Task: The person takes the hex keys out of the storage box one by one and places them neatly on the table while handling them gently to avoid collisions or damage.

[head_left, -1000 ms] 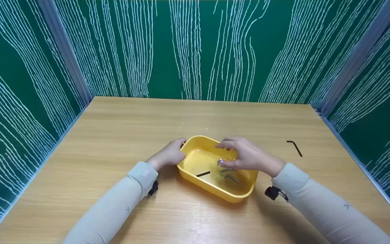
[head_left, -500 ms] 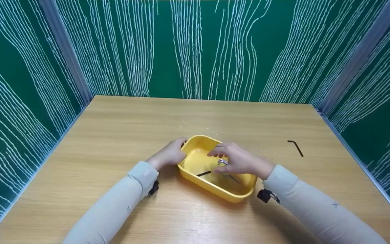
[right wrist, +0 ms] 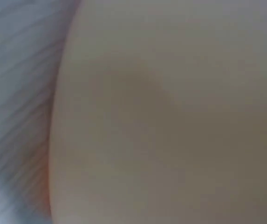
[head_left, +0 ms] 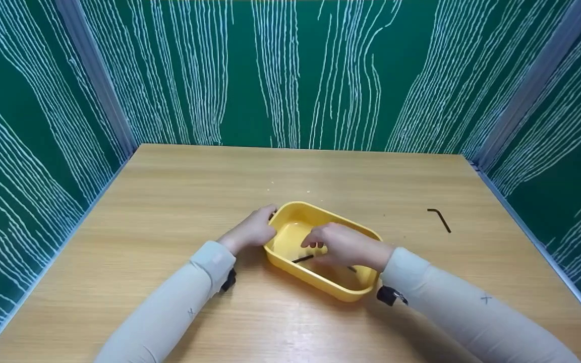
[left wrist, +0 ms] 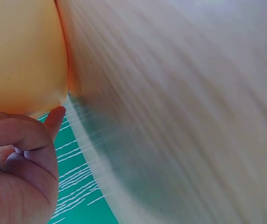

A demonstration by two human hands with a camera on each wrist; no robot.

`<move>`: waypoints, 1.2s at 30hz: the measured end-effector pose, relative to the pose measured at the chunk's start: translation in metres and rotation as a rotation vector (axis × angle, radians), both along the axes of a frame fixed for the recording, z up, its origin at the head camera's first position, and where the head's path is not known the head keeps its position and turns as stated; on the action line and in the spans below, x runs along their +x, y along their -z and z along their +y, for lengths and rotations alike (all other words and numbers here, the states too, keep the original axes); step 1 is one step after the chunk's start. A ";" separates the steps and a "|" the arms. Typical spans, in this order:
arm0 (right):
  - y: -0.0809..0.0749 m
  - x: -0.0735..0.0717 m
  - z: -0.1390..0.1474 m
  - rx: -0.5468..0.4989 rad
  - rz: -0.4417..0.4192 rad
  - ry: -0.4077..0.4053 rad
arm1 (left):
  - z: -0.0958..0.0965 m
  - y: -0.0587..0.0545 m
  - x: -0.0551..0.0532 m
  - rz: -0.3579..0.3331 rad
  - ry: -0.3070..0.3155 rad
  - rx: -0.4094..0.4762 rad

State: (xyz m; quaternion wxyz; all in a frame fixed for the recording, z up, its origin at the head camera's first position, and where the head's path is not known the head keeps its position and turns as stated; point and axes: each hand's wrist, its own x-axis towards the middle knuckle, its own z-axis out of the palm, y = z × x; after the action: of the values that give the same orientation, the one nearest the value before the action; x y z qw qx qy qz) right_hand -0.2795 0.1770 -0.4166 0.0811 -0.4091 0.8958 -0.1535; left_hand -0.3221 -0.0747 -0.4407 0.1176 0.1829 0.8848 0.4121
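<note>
In the head view, a yellow plastic tub (head_left: 321, 286) stands on the table. My left hand (head_left: 253, 229) grips its left end; in the left wrist view, the curled fingers (left wrist: 19, 135) lie against the tub wall. My right hand (head_left: 343, 244) reaches down into the tub with bent fingers, and whether it holds something is hidden. Left of those fingertips lies a short black rod (head_left: 303, 259), probably part of a hex key. The end of a grey metal key (head_left: 352, 269) shows below the hand. Only the blurred tub wall (right wrist: 170, 140) fills most of the right wrist view.
A black hex key (head_left: 441, 221) lies on the wooden table (head_left: 194, 186) to the right of the tub. Small pale crumbs (head_left: 308, 191) are scattered behind the tub. Green walls (head_left: 240, 75) with white lines enclose the table's back and sides.
My right hand has moved left and lower into the tub. The shiny silver piece by its thumb and most of the grey keys are now out of sight. The left hand stays put.
</note>
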 end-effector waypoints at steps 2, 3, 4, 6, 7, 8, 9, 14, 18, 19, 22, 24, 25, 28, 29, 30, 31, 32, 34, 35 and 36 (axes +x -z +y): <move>0.002 0.001 -0.002 0.002 0.006 -0.014 | 0.000 0.000 0.001 -0.003 0.000 0.005; 0.003 0.001 -0.002 0.000 0.010 -0.023 | 0.000 -0.001 0.001 -0.005 0.001 0.008; 0.005 0.001 -0.003 -0.003 0.013 -0.032 | 0.000 -0.001 0.001 -0.001 0.001 0.005; 0.008 0.001 -0.004 -0.010 0.022 -0.049 | 0.000 -0.001 0.001 0.000 0.002 0.002; 0.010 0.001 -0.005 -0.015 0.027 -0.058 | 0.000 -0.001 0.001 0.002 0.003 -0.001; 0.011 0.001 -0.005 -0.020 0.030 -0.066 | 0.000 -0.001 0.000 0.001 0.002 -0.003; 0.012 0.001 -0.006 -0.025 0.033 -0.075 | 0.000 -0.001 0.000 -0.001 0.001 -0.005; 0.016 0.000 -0.009 -0.021 0.044 -0.100 | 0.001 -0.002 0.001 -0.011 -0.007 -0.003; 0.018 0.000 -0.012 -0.009 0.053 -0.111 | 0.002 -0.002 0.002 -0.009 -0.007 0.001; 0.018 0.000 -0.013 -0.010 0.050 -0.111 | 0.002 -0.002 0.002 -0.009 -0.007 0.001; 0.018 0.000 -0.013 -0.014 0.040 -0.112 | 0.002 -0.001 0.001 -0.005 -0.007 -0.002; 0.017 0.000 -0.013 -0.017 0.030 -0.113 | 0.002 -0.001 0.001 -0.003 -0.009 -0.007; 0.017 0.000 -0.013 -0.018 0.031 -0.118 | 0.002 -0.001 0.001 -0.003 -0.011 -0.008; 0.017 -0.001 -0.013 -0.016 0.035 -0.124 | 0.001 -0.002 0.000 0.006 -0.007 -0.006; 0.017 -0.001 -0.014 -0.013 0.037 -0.124 | 0.001 -0.001 0.000 0.012 -0.004 -0.005; 0.017 -0.001 -0.014 -0.009 0.042 -0.124 | 0.001 -0.001 -0.001 0.017 -0.001 -0.001; 0.017 -0.002 -0.014 -0.003 0.045 -0.121 | 0.001 -0.001 -0.001 0.025 0.002 -0.001; 0.017 -0.001 -0.014 0.004 0.042 -0.113 | 0.000 0.000 -0.002 0.031 0.005 0.000; 0.017 -0.001 -0.014 0.017 0.040 -0.097 | 0.000 0.001 -0.002 0.037 0.007 -0.002; 0.017 0.000 -0.014 0.025 0.040 -0.088 | 0.000 0.001 -0.002 0.036 0.007 -0.003; 0.017 0.000 -0.014 0.032 0.041 -0.080 | 0.000 0.002 -0.002 0.036 0.008 -0.003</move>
State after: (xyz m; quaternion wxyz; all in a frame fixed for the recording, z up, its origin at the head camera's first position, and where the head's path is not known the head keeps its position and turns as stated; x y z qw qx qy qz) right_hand -0.2797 0.1633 -0.4341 0.0751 -0.4464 0.8825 -0.1275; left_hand -0.3242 -0.0746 -0.4425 0.1037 0.1937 0.8867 0.4069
